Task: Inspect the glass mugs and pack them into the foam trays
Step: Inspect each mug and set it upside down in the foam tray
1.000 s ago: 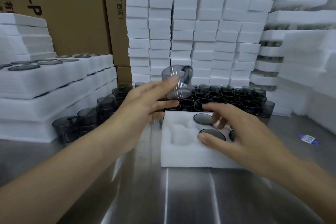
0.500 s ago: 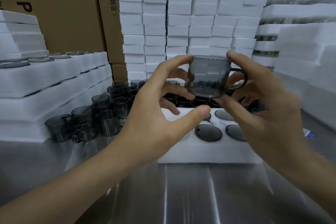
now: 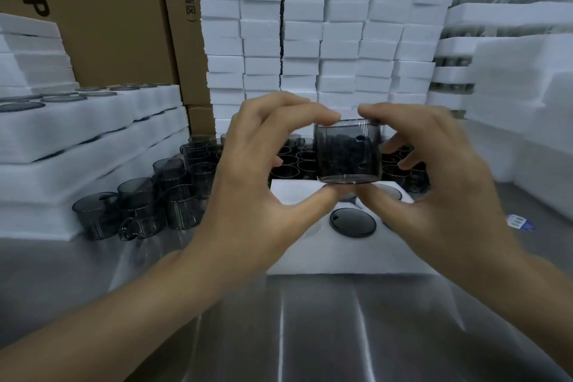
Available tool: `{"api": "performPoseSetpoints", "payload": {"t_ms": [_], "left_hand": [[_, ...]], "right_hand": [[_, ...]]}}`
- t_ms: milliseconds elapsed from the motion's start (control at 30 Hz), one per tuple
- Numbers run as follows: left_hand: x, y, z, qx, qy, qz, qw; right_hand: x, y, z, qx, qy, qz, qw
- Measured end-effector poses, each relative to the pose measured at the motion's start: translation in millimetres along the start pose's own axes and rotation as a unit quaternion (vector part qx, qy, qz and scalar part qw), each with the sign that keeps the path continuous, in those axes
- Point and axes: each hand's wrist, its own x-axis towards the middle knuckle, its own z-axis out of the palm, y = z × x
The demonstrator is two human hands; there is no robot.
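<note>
Foam blocks (image 3: 310, 40) fill the back wall behind the steel table (image 3: 310, 335), with one white foam tray (image 3: 325, 254) lying in the middle of it.

Well to the left of that tray sit stacked filled trays (image 3: 77, 139), and just to its left front a cluster of loose mugs (image 3: 139, 208) waits.

Above the tray's left part is the left hand (image 3: 257, 183), which a second ago held the glass up alone. Now its grip is clamped on one side only, forefinger on the rim and thumb under the base.

The smoky glass mug (image 3: 347, 155) hangs upright in the air above the tray's far edge, between both hands. Half a second ago its handle stuck out to the right. Now it has turned, and the handle shows only dimly through the glass on the far side.

Above the tray's right part, the right hand (image 3: 434, 192) has come up from the tray. Its grip pinches the mug's other side the same way, top and bottom.

So, as I read it, this is mid-inspection: the mug is being rotated and checked all round, and it isn't packed yet. One packed mug (image 3: 353, 222) shows dark in the tray below. Whether a free pocket is left I can't tell, since the hands cover much of the tray.

Well to the right of the tray lies a small label (image 3: 519, 222).
</note>
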Motion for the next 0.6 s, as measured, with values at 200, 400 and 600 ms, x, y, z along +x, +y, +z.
{"api": "performPoseSetpoints", "payload": {"t_ms": [200, 400, 600], "left_hand": [[-1, 2, 1, -0.027, 0.012, -0.022, 0.999], [-1, -5, 1, 0.01, 0.003, -0.025, 1.0], [-4, -8, 3, 0.051, -0.02, -0.02, 0.998]], "right_hand": [[15, -26, -16, 0.063, -0.061, -0.036, 0.995], [18, -26, -21, 0.04, -0.117, -0.01, 0.992], [1, 2, -6, -0.062, -0.018, -0.074, 0.995]]}}
